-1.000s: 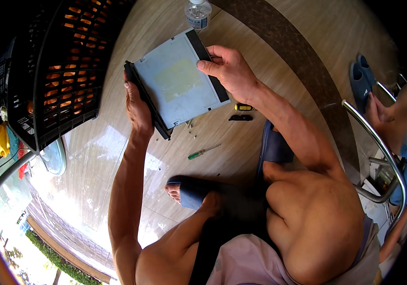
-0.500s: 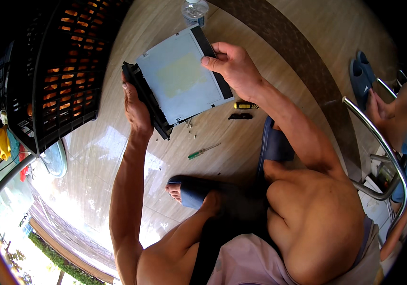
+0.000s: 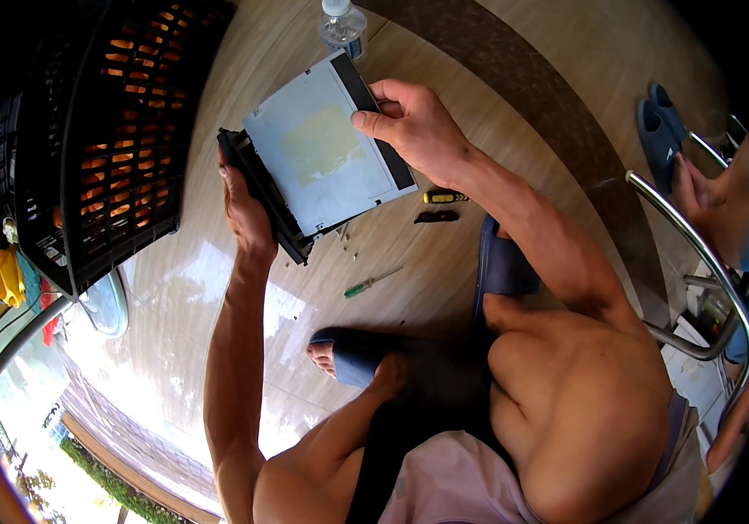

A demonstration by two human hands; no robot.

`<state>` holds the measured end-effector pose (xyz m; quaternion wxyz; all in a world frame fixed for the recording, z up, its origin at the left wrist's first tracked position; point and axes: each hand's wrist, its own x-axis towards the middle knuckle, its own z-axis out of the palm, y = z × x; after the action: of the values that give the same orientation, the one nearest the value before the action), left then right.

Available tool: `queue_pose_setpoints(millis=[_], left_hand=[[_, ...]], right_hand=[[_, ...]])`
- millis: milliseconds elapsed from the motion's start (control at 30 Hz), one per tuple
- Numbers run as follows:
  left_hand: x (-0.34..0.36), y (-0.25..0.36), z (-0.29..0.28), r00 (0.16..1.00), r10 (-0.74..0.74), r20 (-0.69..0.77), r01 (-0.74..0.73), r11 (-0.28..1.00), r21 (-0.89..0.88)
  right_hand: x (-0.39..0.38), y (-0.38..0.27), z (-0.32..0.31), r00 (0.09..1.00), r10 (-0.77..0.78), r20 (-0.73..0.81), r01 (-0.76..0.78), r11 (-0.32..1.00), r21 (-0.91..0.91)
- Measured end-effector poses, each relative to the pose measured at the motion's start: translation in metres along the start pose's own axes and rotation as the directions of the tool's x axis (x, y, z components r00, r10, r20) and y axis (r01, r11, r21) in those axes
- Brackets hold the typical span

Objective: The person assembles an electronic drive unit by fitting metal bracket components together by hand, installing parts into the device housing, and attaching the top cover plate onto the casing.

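A flat grey metal-cased electronic unit [image 3: 326,144], with a yellowish patch on its top, is held tilted above the floor. Along its left end runs a black plastic front panel [image 3: 262,196]; a dark gap shows between panel and casing. My left hand [image 3: 248,218] is closed round the outer side of that panel, fingers mostly hidden beneath. At the opposite end, my right hand [image 3: 418,127] pinches the casing's dark edge, thumb on top. Below the unit lie a green-handled screwdriver [image 3: 372,282] and several small screws [image 3: 345,234].
A yellow-and-black tool handle [image 3: 444,196] and a black plastic piece [image 3: 437,217] lie beneath my right forearm. A clear bottle [image 3: 342,33] stands beyond the unit. A black crate [image 3: 121,166] is at left. Another person's foot [image 3: 693,188] and a metal chair frame [image 3: 697,244] are at right.
The view has shifted slightly, so the bottle, unit and hands appear a little farther left. Both hands keep the same hold on the unit.
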<state>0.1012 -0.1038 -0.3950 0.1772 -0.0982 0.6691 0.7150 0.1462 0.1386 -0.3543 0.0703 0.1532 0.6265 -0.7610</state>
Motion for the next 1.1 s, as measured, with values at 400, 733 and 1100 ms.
queue_pose_setpoints(millis=[400, 733, 1100], left_hand=[[0.005, -0.006, -0.005, 0.999, 0.025, 0.033, -0.025, 1.0, -0.013], [0.006, -0.004, -0.004, 0.999, 0.043, 0.034, -0.043, 0.999, 0.002], [0.005, -0.005, -0.005, 0.999, 0.02, 0.042, -0.02, 1.0, -0.002]], right_hand=[[0.002, 0.005, 0.006, 0.995, 0.08, 0.054, -0.078, 0.997, -0.026], [0.007, 0.003, 0.005, 0.991, 0.123, 0.046, -0.117, 0.985, -0.126], [0.012, -0.008, -0.006, 0.974, 0.186, 0.126, -0.132, 0.928, -0.349]])
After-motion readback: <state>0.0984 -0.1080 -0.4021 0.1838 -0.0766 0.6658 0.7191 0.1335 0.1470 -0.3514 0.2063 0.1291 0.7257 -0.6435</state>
